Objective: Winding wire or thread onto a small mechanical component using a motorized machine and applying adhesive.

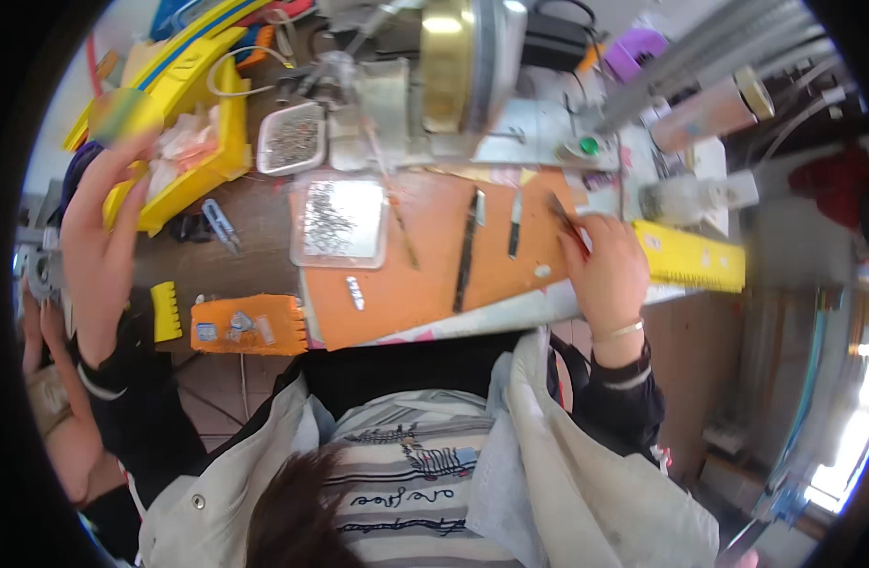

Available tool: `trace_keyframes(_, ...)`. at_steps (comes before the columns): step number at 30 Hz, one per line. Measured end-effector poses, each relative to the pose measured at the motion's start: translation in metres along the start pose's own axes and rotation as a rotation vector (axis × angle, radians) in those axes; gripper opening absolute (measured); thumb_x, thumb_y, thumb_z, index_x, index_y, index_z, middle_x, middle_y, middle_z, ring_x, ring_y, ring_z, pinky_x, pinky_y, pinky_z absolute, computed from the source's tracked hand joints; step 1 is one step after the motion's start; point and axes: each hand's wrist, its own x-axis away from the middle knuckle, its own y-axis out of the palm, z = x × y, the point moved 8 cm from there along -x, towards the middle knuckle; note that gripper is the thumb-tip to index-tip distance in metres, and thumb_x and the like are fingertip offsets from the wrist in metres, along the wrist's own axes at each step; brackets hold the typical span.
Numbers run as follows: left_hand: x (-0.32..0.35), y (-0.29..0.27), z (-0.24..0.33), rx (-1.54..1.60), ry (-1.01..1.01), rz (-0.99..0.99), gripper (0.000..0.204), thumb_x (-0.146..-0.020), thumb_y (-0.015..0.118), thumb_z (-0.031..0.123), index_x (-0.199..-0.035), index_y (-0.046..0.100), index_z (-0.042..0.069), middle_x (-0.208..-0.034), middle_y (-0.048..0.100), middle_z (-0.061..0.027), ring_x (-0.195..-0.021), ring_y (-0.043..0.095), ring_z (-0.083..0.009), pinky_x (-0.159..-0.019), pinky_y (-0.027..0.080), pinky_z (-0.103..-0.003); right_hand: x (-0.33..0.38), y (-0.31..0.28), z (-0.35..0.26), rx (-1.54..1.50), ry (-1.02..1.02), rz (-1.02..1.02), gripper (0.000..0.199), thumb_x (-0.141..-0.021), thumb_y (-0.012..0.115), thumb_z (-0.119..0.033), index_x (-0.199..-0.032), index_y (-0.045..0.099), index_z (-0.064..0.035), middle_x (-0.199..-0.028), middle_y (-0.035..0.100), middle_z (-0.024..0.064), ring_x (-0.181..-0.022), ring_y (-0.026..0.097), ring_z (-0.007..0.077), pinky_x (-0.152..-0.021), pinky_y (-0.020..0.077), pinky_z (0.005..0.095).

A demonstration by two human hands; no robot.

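Red-and-dark slim tool (pixel 564 216) pinched in right hand (pixel 612 275) above orange mat (pixel 406 308); left hand (pixel 101 220) beside yellow bin (pixel 232 118), grip blurred, cannot tell.

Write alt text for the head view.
A right hand holds a slim red tool over an orange mat, with a tray of small dark pieces at its left side. The blurred left hand is raised by a yellow bin.

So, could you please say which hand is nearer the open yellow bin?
The left hand: in view it overlaps the yellow bin at its left edge; the right hand is across the orange mat.
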Motion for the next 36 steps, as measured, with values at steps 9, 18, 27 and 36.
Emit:
trace_keyframes(9,-0.084,0.055,0.025,0.578,-0.001,-0.128,0.014,-0.091,0.057,0.01,-0.087,0.062,-0.003,-0.083,0.061,-0.0042,-0.077,0.057,-0.0125,-0.073,0.045,-0.027,0.007,-0.036,-0.015,-0.365,0.098,0.072,0.009,-0.094,0.059,-0.003,-0.1,0.064,0.0009,-0.081,0.065,0.0132,-0.07,0.062,0.0249,-0.068,0.049,0.0322)
trace_keyframes(18,-0.089,0.108,0.011,0.588,0.166,-0.086,0.009,-0.078,0.075,0.004,-0.086,0.072,0.001,-0.084,0.061,-0.0071,-0.084,0.06,-0.0214,-0.076,0.046,-0.032,-0.01,0.005,-0.117,-1.194,0.205,-0.538,0.024,-0.102,0.046,-0.011,-0.113,0.058,0.0055,-0.088,0.056,0.0018,-0.075,0.048,0.0051,-0.067,0.0396,0.0202)
trace_keyframes(27,-0.087,0.103,0.009,0.516,0.207,-0.119,0.011,-0.081,0.07,0.002,-0.087,0.061,-0.001,-0.08,0.059,-0.0072,-0.074,0.056,-0.0223,-0.067,0.045,-0.032,-0.062,0.065,-0.194,-2.037,0.406,-0.826,0.06,-0.108,0.024,-0.052,-0.099,0.053,-0.0008,-0.061,0.029,-0.0067,-0.05,0.024,0.0047,-0.047,0.0229,0.0226)
trace_keyframes(36,-0.086,0.108,0.015,0.806,0.012,-0.165,0.007,-0.092,0.06,0.003,-0.089,0.054,0.001,-0.069,0.049,-0.0017,-0.06,0.044,-0.0077,-0.054,0.035,-0.024,-0.069,0.074,-0.197,-2.289,0.59,-0.859,0.05,-0.108,0.03,-0.049,-0.097,0.053,-0.0062,-0.061,0.027,-0.0071,-0.05,0.022,0.0042,-0.045,0.0197,0.0213)
